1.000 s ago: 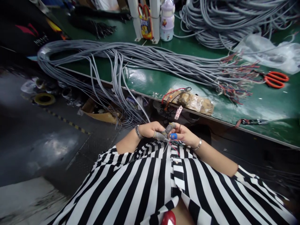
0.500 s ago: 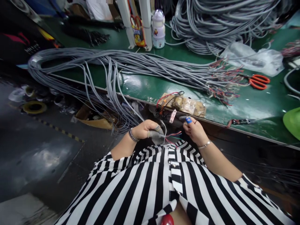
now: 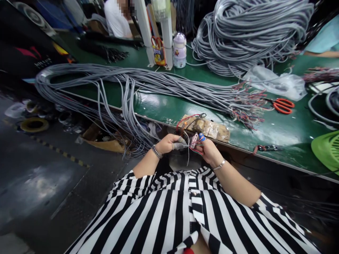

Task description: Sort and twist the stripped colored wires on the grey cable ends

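Observation:
My left hand (image 3: 169, 143), with grey coverings on its fingertips, pinches the end of a grey cable just in front of the bench edge. Thin coloured wires (image 3: 195, 150), red and green among them, fan out from that end towards the right. Closed on these wires is my right hand (image 3: 209, 151), which has a blue wrap on one fingertip. A thin whitish strand (image 3: 188, 157) hangs down between the hands. Just behind the fingers is a small pale pink tag (image 3: 194, 140). My fingers hide part of the wires.
On the green bench (image 3: 156, 100) lie a long bundle of grey cables (image 3: 169, 84), orange-handled scissors (image 3: 283, 106), a taped block (image 3: 212, 130) and pliers (image 3: 267, 148). Behind stand a bottle (image 3: 179, 51) and a large cable coil (image 3: 254, 35). A person in white (image 3: 116, 19) is beyond.
My right hand has come left to the coloured wires and closed on them. My left hand keeps its pinch on the cable. The view has shifted slightly.

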Motion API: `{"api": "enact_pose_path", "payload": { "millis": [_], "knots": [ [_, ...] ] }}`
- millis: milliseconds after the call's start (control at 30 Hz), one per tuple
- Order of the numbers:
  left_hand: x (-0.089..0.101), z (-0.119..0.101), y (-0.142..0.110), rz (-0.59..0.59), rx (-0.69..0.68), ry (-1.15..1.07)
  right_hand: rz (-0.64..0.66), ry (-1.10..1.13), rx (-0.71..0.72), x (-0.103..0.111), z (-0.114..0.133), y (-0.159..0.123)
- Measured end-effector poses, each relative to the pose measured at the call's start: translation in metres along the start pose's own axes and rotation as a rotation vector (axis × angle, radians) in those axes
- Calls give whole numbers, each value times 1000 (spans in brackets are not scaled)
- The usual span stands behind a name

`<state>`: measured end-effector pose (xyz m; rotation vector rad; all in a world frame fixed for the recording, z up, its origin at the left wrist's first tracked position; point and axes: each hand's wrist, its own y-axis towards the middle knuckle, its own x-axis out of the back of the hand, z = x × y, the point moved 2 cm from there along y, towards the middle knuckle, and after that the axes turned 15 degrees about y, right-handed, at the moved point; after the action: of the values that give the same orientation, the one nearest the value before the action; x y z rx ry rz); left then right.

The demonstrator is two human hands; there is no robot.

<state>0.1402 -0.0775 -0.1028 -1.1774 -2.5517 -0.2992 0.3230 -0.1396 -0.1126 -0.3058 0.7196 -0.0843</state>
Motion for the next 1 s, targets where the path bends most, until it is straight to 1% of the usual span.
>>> {"api": "enact_pose_path", "payload": {
  "millis": [133,233,400,500,733,867,1000],
  "knots": [
    [-2,3,4,36,36,-27,-26,37,-2,-1,1,1],
    [-3,5,7,71,40,-38,-13,22,15,-3,1,1],
    [-8,5,11,148,-3,-42,-43,26,55,-4,1,3],
    [-11,8,13,155,-13,-33,-45,42,54,-4,1,3],
    [-15,13,13,182,15,-17,-41,54,33,-5,-3,0],
    [-15,9,11,170,31,-52,-49,70,-3,-2,-8,-1],
    [-13,0,5,187,57,-74,-78,83,-58,6,-10,-2]
  ]
}}
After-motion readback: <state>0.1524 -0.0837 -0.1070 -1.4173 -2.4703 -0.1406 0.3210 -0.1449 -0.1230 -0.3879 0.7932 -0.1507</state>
